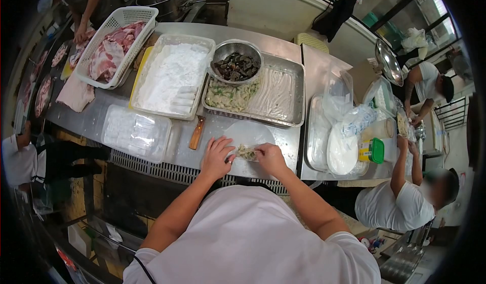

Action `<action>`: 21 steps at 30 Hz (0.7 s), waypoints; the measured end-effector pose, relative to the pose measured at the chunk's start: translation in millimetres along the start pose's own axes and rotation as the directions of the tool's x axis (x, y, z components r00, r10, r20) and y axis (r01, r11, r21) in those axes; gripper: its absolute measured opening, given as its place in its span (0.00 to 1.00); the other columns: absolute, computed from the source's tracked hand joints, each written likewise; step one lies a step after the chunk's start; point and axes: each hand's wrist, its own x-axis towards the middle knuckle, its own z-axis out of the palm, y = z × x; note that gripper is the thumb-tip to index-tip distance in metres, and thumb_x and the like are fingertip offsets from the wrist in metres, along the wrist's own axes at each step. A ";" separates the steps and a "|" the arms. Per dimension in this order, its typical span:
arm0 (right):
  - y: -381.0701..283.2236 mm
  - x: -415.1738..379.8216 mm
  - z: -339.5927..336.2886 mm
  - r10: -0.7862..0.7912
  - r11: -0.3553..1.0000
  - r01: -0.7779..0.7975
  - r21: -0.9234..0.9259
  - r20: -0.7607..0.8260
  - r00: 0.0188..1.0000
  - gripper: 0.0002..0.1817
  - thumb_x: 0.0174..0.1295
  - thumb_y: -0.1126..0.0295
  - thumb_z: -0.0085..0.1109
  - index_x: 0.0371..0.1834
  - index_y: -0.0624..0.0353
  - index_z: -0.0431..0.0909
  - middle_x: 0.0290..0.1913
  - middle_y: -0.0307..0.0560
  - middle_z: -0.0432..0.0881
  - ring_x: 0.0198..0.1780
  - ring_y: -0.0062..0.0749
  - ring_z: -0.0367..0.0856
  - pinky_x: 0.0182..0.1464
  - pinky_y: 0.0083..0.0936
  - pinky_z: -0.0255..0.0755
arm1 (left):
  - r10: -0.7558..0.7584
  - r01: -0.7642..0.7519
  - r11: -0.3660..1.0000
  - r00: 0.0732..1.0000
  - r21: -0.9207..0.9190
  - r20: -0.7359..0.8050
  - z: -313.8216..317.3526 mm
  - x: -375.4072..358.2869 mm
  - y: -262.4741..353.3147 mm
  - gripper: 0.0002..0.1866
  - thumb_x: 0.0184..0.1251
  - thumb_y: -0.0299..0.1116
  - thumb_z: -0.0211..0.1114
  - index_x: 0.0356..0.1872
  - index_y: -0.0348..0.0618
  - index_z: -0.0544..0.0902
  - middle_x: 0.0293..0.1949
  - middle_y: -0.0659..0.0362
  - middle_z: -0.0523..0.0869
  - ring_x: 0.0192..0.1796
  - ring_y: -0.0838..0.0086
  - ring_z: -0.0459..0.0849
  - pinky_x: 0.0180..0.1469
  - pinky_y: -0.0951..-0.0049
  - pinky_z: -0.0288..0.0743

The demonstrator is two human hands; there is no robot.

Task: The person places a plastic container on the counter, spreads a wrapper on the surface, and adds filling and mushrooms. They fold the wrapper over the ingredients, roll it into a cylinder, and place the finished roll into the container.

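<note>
A thin, pale round sheet that looks like a wrapper (253, 130) lies on the steel table before me. A small mound of chopped filling with green bits (246, 152) rests at its near edge. My left hand (217, 156) lies beside the mound, fingers spread, its thumb close to the filling. At the mound's other side, my right hand (271, 158) has its fingertips drawn together; what they pinch is hard to make out. A knife's wooden handle (196, 133) lies beyond my left hand, its blade partly hidden by a white tub.
Beyond stand a tub of white powder (169, 71), a steel tray (296, 113) of filling and pale strips, a bowl of dark pieces (235, 67), and a meat basket (114, 56). A lidded container (135, 132) sits left. Co-workers (392, 203) work at right and left.
</note>
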 end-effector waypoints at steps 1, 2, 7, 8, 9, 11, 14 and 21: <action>0.0 1.2 -3.5 0.077 0.996 -0.077 0.050 0.010 0.997 0.11 0.72 0.75 0.66 0.52 0.63 0.93 0.43 0.57 0.94 0.40 0.50 0.92 0.49 0.39 0.86 | 0.001 -0.001 1.000 1.000 -0.002 0.000 0.0 -0.2 0.0 0.15 0.66 0.32 0.76 0.53 0.44 0.91 0.70 0.56 0.86 0.79 0.56 0.76 0.86 0.40 0.58; 0.6 2.4 -6.2 0.124 0.986 -0.122 0.111 -0.008 0.992 0.11 0.72 0.74 0.66 0.52 0.64 0.93 0.42 0.58 0.94 0.39 0.49 0.92 0.48 0.38 0.85 | 0.003 -0.003 1.000 1.000 -0.003 0.001 0.1 -0.3 0.0 0.15 0.66 0.32 0.76 0.54 0.44 0.91 0.69 0.56 0.86 0.79 0.55 0.76 0.86 0.40 0.58; -6.8 14.0 -26.4 0.283 0.886 -0.283 0.367 0.054 0.958 0.12 0.73 0.73 0.64 0.53 0.65 0.93 0.36 0.57 0.92 0.34 0.36 0.88 0.44 0.32 0.82 | 0.009 -0.009 1.000 1.000 -0.001 -0.003 -0.9 0.1 0.8 0.16 0.66 0.31 0.75 0.54 0.44 0.90 0.69 0.53 0.85 0.79 0.54 0.76 0.86 0.40 0.58; -11.8 15.3 -31.0 0.262 0.902 -0.266 0.340 0.058 0.963 0.12 0.73 0.74 0.64 0.53 0.65 0.93 0.35 0.56 0.92 0.33 0.34 0.87 0.43 0.31 0.82 | 0.009 -0.009 1.000 1.000 -0.004 -0.004 -1.1 0.1 1.1 0.16 0.66 0.31 0.75 0.54 0.44 0.90 0.69 0.53 0.85 0.79 0.53 0.76 0.86 0.39 0.58; -22.7 16.9 -37.4 0.240 0.917 -0.247 0.313 0.063 0.969 0.12 0.73 0.74 0.64 0.53 0.65 0.93 0.35 0.56 0.92 0.32 0.32 0.86 0.42 0.30 0.81 | 0.011 -0.011 1.000 1.000 -0.001 -0.008 -1.1 0.4 1.4 0.16 0.66 0.31 0.75 0.54 0.44 0.90 0.69 0.52 0.85 0.78 0.53 0.76 0.86 0.39 0.58; -31.0 18.2 -39.1 0.230 0.926 -0.245 0.286 0.085 0.969 0.13 0.72 0.74 0.64 0.53 0.65 0.93 0.34 0.56 0.92 0.32 0.32 0.86 0.42 0.30 0.81 | 0.012 -0.012 1.000 1.000 0.008 -0.019 -1.1 1.0 2.3 0.16 0.65 0.31 0.75 0.54 0.44 0.89 0.69 0.52 0.85 0.78 0.52 0.77 0.85 0.39 0.59; -29.8 20.4 -36.4 0.241 0.936 -0.265 0.231 0.129 0.962 0.12 0.70 0.74 0.65 0.51 0.64 0.94 0.36 0.59 0.93 0.33 0.39 0.89 0.43 0.34 0.83 | 0.015 -0.014 1.000 1.000 0.009 -0.025 1.4 0.4 0.4 0.16 0.65 0.30 0.75 0.54 0.44 0.89 0.69 0.52 0.85 0.79 0.51 0.77 0.84 0.39 0.60; 1.4 6.0 -3.1 0.141 0.990 -0.141 -0.007 0.110 0.984 0.09 0.62 0.74 0.69 0.42 0.64 0.93 0.42 0.63 0.92 0.45 0.60 0.92 0.55 0.47 0.86 | 0.020 -0.019 1.000 0.999 0.008 -0.033 -0.7 1.6 1.1 0.16 0.64 0.30 0.76 0.53 0.44 0.89 0.69 0.52 0.85 0.78 0.51 0.77 0.84 0.39 0.61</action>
